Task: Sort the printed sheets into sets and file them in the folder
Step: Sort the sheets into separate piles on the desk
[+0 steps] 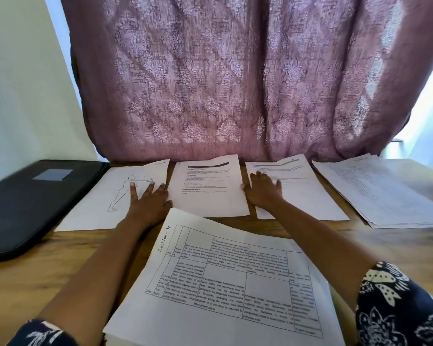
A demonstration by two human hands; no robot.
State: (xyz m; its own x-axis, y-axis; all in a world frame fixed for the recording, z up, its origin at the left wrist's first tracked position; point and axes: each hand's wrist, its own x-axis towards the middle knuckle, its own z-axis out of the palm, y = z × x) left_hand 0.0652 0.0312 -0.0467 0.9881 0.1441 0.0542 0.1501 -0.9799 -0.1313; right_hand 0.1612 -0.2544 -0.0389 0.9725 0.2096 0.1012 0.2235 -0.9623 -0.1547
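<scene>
Several sets of printed sheets lie in a row along the far edge of the wooden table (35, 278). From left: a sheet with a body outline drawing (105, 196), a text sheet (205, 188), another text sheet (305, 196), and a stack of dense-print sheets (380, 193). My left hand (148, 203) rests flat with spread fingers on the drawing sheet. On the left part of the third sheet my right hand (263, 191) lies flat. A stack with a table headed "Section-4" (223, 283) sits nearest me. The closed black folder (33, 198) lies at far left.
A mauve patterned curtain (235, 78) hangs right behind the table's far edge. A white wall (23, 96) stands at the left. Bare wood shows at the front left and right of the near stack.
</scene>
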